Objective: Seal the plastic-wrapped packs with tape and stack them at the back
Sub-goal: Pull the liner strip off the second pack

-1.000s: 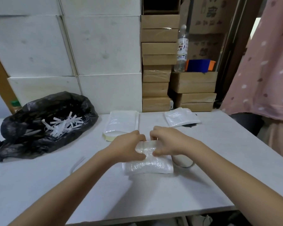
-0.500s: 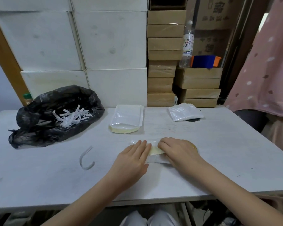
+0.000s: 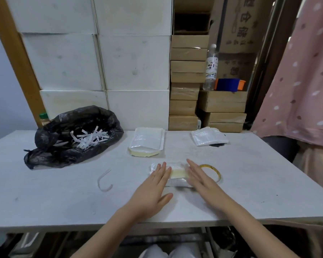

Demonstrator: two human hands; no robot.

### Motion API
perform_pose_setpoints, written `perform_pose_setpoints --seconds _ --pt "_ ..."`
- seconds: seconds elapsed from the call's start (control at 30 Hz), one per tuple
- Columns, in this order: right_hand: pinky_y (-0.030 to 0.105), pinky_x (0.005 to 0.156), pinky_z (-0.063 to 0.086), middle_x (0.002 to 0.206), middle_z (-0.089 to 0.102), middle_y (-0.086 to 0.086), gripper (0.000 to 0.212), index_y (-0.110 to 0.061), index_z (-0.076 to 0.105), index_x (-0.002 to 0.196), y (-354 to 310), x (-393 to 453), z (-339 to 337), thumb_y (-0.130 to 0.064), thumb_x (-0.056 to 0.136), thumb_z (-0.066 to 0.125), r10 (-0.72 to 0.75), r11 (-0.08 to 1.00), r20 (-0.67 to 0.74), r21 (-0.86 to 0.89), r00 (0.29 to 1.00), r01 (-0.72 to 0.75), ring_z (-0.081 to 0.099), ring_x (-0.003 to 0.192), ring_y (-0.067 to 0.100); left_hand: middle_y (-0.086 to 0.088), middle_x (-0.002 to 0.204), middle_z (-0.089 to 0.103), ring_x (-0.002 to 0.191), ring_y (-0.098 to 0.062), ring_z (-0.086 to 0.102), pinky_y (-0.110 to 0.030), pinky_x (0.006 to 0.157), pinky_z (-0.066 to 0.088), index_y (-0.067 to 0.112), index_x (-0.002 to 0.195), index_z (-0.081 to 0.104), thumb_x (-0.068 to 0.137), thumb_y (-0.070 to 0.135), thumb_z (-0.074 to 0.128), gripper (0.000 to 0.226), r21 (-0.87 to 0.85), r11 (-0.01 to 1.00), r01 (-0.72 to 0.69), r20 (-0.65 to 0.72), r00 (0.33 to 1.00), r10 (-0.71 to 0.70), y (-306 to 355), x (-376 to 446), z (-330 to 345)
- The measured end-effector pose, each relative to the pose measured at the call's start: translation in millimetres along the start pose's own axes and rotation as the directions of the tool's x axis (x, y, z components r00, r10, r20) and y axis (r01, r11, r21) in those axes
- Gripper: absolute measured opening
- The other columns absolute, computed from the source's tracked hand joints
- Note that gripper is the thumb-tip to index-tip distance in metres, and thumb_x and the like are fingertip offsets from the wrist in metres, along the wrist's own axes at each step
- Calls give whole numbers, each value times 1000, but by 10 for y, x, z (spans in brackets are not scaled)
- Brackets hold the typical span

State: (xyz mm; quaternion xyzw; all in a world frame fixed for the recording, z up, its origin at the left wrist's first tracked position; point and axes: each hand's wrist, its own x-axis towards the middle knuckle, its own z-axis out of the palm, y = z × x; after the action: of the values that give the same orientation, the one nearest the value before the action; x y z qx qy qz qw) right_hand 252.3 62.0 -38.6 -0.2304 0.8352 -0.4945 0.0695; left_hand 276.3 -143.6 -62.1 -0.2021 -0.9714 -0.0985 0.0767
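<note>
A plastic-wrapped pack with a yellowish tape strip across its top lies on the white table. My left hand rests flat on the pack's left side, fingers spread. My right hand lies flat on its right side, fingers straight. Neither hand grips anything. A roll of tape lies just right of the pack, partly hidden by my right hand. At the back of the table sits a stack of sealed packs, and a further pack lies at the back right.
A black bag holding white paper strips sits at the back left. A curled backing strip lies left of my hands. White boxes and cardboard boxes line the back. A person in pink stands at the right.
My hands went from pinching the pack's top to lying flat on it. Both now spread apart along the tape, uncovering the tape roll. The camera tilted down.
</note>
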Motion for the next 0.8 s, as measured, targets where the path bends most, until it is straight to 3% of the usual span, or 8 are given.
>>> perform_pose_setpoints --seconds 0.1,0.2,0.33,0.43,0.5,0.63,0.73,0.8 --pt "27 119 3 158 9 -7 60 -28 11 149 -197 68 -18 -53 95 18 -46 908 -173 -418 984 -31 3 145 4 2 148 -27 139 -13 -24 -20 112 -12 17 147 -15 78 66 0 86 87 996 -4 2 1000 4 -15 -1 2" --pt "23 116 -9 158 -5 -3 94 -15 3 150 -227 124 153 -71 77 -12 -134 676 -45 -735 990 58 -10 144 5 0 154 -19 139 -12 -21 -20 112 -11 17 150 -7 78 65 3 87 105 994 -8 6 1000 7 -21 -9 -46" --pt "30 120 12 155 -20 -9 74 -16 -10 149 -1 62 362 -54 95 23 43 808 -21 -588 999 -47 -11 145 7 16 150 -15 137 1 -17 -18 115 -4 26 150 0 94 53 28 68 -194 980 43 -11 999 -46 78 -44 -88" --pt "29 120 5 156 -16 -9 70 -19 -7 150 33 64 410 -46 98 31 74 919 -53 -384 996 -88 -11 144 5 25 147 15 137 7 13 -17 111 15 39 148 6 98 36 41 61 -803 585 112 -23 976 -218 205 -56 -156" --pt "30 120 2 158 -3 -13 60 -24 6 150 -47 78 370 -45 99 30 147 987 -47 -63 988 -150 -4 145 4 22 139 35 133 3 31 -16 104 23 39 145 24 99 34 42 50 -914 388 116 -26 940 -342 206 -29 -185" --pt "24 112 21 143 34 -13 43 -25 37 141 -210 58 99 -34 100 36 220 928 -180 342 959 -149 27 138 7 13 137 48 129 -1 40 -12 99 29 31 115 64 95 20 52 26 -739 662 124 -138 934 -329 120 56 -150" --pt "29 115 23 150 30 -9 46 -22 39 139 -99 -4 -192 -18 94 49 134 989 -370 107 919 -101 23 142 11 10 135 53 122 -7 51 -17 95 36 31 110 67 91 20 59 24 -549 821 158 -179 937 -300 75 99 -158" --pt "32 118 15 157 11 -9 68 -23 23 147 56 -45 -366 -24 88 57 155 976 -278 -108 948 -191 4 146 10 11 128 58 115 -10 55 -20 89 40 33 113 63 91 23 58 25 -425 890 166 -200 941 -271 72 128 -211"
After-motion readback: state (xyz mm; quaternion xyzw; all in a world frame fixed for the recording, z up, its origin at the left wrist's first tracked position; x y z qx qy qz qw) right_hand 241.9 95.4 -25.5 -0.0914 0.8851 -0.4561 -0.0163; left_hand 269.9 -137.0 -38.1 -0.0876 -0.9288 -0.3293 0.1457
